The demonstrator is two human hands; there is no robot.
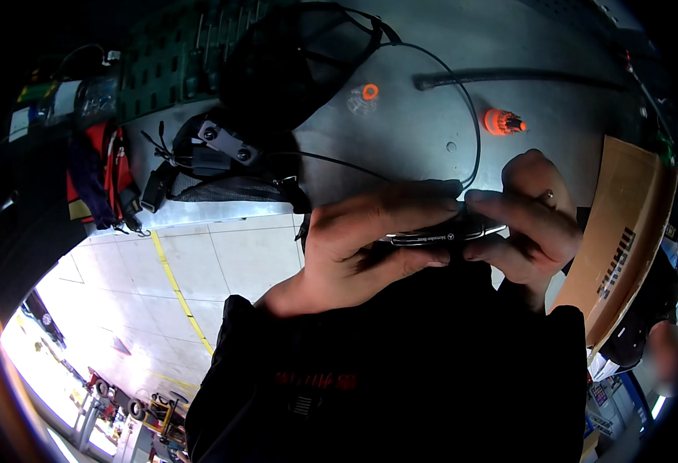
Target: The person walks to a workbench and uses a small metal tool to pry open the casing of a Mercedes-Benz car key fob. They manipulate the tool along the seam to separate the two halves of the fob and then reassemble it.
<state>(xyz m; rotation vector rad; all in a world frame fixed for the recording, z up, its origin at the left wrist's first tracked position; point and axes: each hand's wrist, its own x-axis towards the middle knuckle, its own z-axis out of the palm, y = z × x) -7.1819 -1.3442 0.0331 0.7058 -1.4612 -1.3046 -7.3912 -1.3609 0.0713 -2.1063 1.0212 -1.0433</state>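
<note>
One black object (439, 238) partly behind fingers (408, 210)

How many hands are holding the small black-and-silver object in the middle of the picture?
2. The left hand holds the small black-and-silver object from the left; the right hand holds it from the right. None seems hidden.
</note>
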